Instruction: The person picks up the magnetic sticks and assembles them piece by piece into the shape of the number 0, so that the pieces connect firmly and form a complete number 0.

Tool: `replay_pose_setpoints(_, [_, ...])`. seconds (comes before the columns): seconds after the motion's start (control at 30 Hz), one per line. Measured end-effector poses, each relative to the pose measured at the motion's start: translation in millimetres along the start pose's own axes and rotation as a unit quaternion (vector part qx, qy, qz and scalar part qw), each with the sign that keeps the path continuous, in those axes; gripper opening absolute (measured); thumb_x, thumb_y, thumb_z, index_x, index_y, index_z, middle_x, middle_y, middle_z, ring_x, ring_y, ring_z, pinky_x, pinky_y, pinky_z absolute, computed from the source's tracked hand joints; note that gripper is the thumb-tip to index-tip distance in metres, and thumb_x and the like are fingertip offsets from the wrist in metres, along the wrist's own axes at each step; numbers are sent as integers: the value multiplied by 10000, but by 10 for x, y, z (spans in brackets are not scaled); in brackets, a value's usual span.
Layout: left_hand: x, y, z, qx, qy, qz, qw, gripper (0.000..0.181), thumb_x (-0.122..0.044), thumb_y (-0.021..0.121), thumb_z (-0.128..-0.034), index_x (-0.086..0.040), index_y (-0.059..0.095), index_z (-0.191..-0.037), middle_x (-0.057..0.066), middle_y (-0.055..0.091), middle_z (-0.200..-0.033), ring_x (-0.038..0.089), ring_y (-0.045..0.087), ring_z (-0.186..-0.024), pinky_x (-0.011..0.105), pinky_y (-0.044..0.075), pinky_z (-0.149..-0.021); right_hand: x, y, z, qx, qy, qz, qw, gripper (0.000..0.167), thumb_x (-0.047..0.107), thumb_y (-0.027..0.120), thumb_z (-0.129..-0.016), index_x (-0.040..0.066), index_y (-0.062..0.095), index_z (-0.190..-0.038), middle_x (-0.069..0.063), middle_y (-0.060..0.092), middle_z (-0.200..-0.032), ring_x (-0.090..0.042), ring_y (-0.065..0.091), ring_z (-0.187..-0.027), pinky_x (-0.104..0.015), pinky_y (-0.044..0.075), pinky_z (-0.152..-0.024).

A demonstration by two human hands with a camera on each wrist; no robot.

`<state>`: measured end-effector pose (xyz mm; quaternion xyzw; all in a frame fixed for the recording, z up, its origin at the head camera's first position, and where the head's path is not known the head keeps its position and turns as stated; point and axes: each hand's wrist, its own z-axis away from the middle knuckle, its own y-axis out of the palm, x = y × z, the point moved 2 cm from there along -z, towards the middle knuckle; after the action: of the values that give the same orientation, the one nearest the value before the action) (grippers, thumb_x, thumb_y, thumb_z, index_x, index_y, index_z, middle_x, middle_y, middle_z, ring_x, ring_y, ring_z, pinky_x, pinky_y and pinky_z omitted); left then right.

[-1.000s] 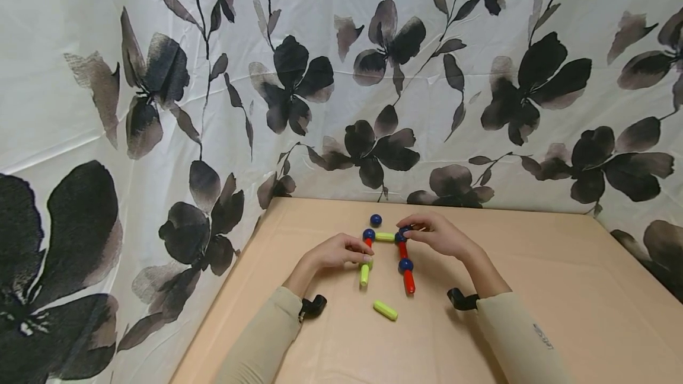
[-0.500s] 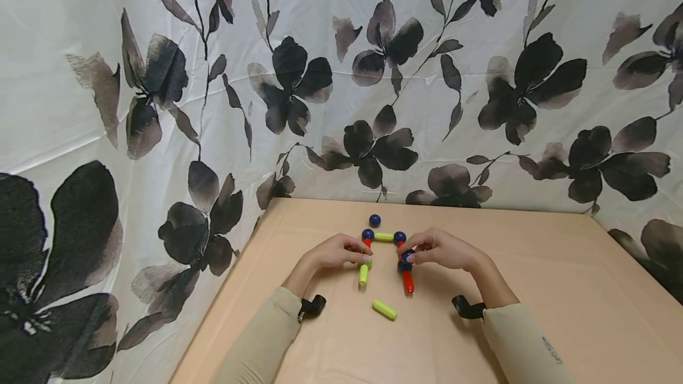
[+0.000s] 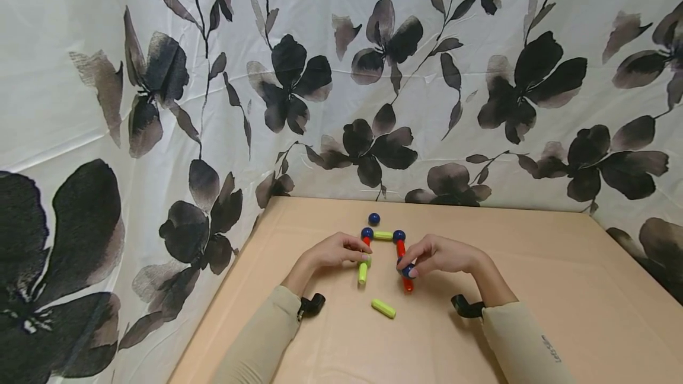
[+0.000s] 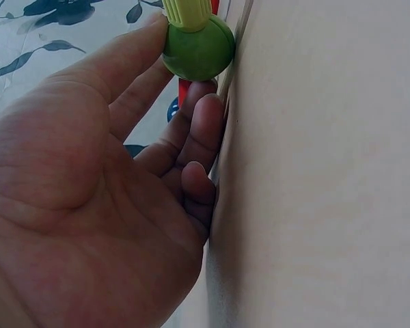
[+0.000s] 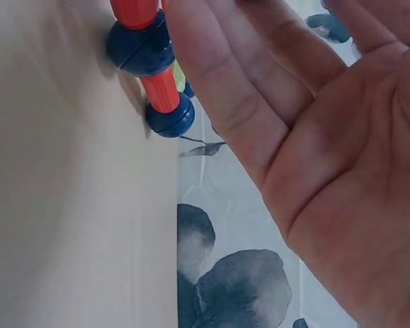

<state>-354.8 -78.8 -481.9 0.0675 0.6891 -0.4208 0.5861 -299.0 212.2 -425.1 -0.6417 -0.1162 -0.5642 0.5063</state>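
Note:
On the table, blue balls and rods are joined into a frame: a lime rod [image 3: 382,236] links the left corner ball [image 3: 367,233] and right corner ball [image 3: 399,236]. My left hand [image 3: 333,250] pinches a green ball [image 4: 199,49] on the left side; a lime rod [image 3: 363,275] extends from it toward me. My right hand [image 3: 443,255] holds a separate blue ball [image 3: 408,271] between thumb and fingers, over the right side's front red rod [image 3: 408,287]. Behind it runs another red rod [image 3: 401,248]. The right side's middle ball [image 5: 140,46] is mostly hidden in the head view.
One loose blue ball [image 3: 374,218] lies behind the frame. A loose lime rod [image 3: 383,308] lies in front, between my forearms. The tan table [image 3: 560,289] meets a floral cloth [image 3: 453,105] at its back edge.
My right hand has moved from the right corner ball toward me along the right side, carrying the blue ball to the front red rod. My left hand has stayed on the green ball.

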Motion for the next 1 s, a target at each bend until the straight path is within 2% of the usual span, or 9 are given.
replay_pose_setpoints(0.17, [3,0,-4,-3,-26,5,10000,290,-307,744,-978,-138,780,-1211,-69,735,-1022,103,582,-890,289,471,-810,4,62,-26,566,-69,-199,9982,284,114,705,-986,4,743,-1245,-137,779,-1082,-384,649,-782,-282,562,-693])
replay_pose_setpoints(0.33, [-3,2,-2,9,-28,-4,10000,284,-307,745,-977,-146,781,-1208,-71,740,-1056,105,595,-915,288,480,-833,-11,141,-72,979,41,-517,9938,277,77,724,-963,-26,744,-1220,-141,757,-1111,-294,626,-680,-254,544,-590])
replay_pose_setpoints(0.4, [-6,2,0,21,-30,-3,10000,272,-299,743,-979,-146,783,-1200,-70,742,-1076,107,602,-927,285,486,-844,-16,170,-91,1115,60,-606,9919,281,64,743,-947,-42,743,-1208,-136,750,-1120,-208,629,-680,-220,523,-583])
replay_pose_setpoints(0.5, [-7,-3,-2,28,-29,-3,10000,261,-293,741,-980,-148,785,-1193,-69,741,-1084,110,606,-930,282,489,-843,-17,201,-117,1285,76,-721,9891,294,48,769,-923,-60,739,-1195,-142,737,-1136,-148,644,-685,-205,526,-585])
replay_pose_setpoints(0.77, [-4,-5,-7,8,-65,-4,10000,262,-319,749,-973,-169,789,-1185,-66,738,-1044,115,593,-916,290,482,-826,-66,228,-164,1427,289,-725,9867,281,11,787,-890,-16,765,-1169,-161,721,-1173,-105,620,-678,-204,505,-563])
replay_pose_setpoints(1.0, [-6,0,-12,28,-59,36,10000,246,-298,740,-982,-161,789,-1181,-65,745,-1072,110,605,-927,281,492,-842,-86,233,-165,1362,368,-617,9881,285,-57,778,-858,-14,774,-1139,-125,722,-1166,-123,632,-683,-212,517,-570])
